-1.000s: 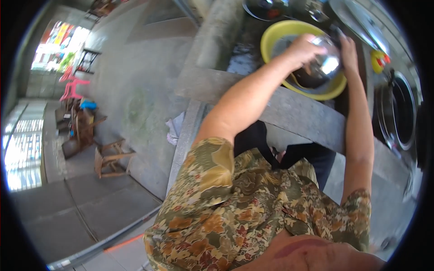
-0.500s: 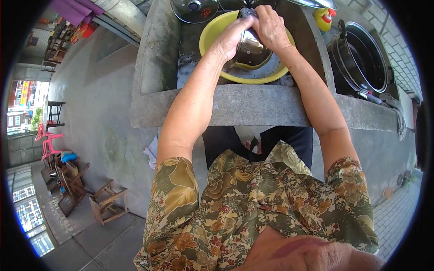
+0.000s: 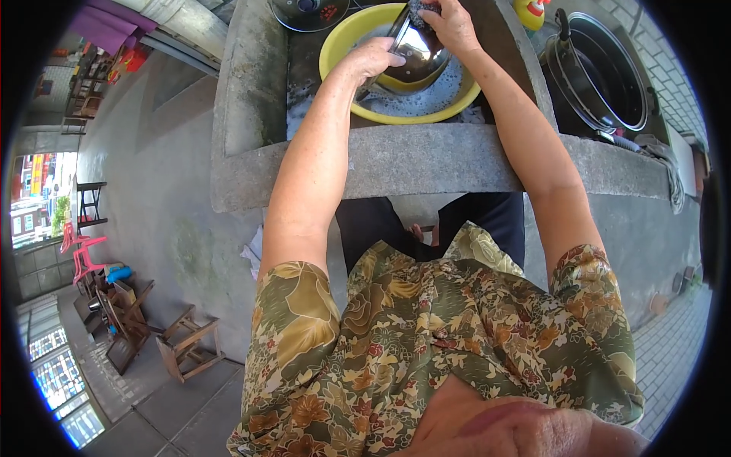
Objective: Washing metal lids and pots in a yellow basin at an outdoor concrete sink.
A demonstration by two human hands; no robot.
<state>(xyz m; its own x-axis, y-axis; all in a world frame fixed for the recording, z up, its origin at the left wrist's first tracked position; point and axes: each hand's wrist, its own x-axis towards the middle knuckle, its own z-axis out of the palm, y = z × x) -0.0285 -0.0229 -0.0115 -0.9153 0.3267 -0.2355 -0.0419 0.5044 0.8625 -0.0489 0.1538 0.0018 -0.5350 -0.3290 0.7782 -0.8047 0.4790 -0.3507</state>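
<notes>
L hand (image 3: 373,57) grips rim of steel bowl (image 3: 415,53), tilted over yellow basin (image 3: 339,46) w/ sudsy water, in stone sink (image 3: 426,156). R hand (image 3: 451,23) fingers curled on dark scrubber (image 3: 421,6). Step: scrubbing, prob. mid-wash. Next needs turning bowl, steady grip; slippery.

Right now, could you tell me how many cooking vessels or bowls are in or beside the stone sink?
3: a steel bowl held in both hands over the yellow basin, a dark pot to the right, and the basin itself. More may lie beyond the top edge.

A colourful sign (image 3: 36,177), probably a banner, hangs far left.
</notes>
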